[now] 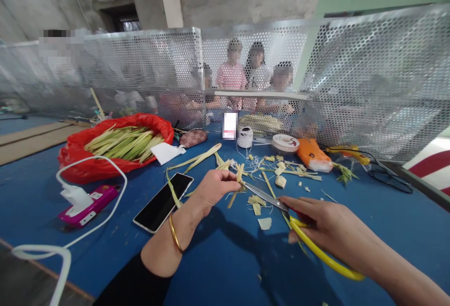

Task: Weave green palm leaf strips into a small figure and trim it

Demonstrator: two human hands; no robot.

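Note:
My left hand, with a gold bangle at the wrist, pinches a small piece of pale green leaf strip above the blue table. My right hand grips yellow-handled scissors; their blades point left and reach the leaf strip at my left fingertips. Cut leaf scraps lie under and around the blades. A black phone lies just left of my left wrist with a leaf strip across it.
A red bag of long leaves sits at the back left. A pink power bank with a white charger and cable, thread spool, tape roll and orange glue gun lie around. Behind a perforated metal screen sit several people.

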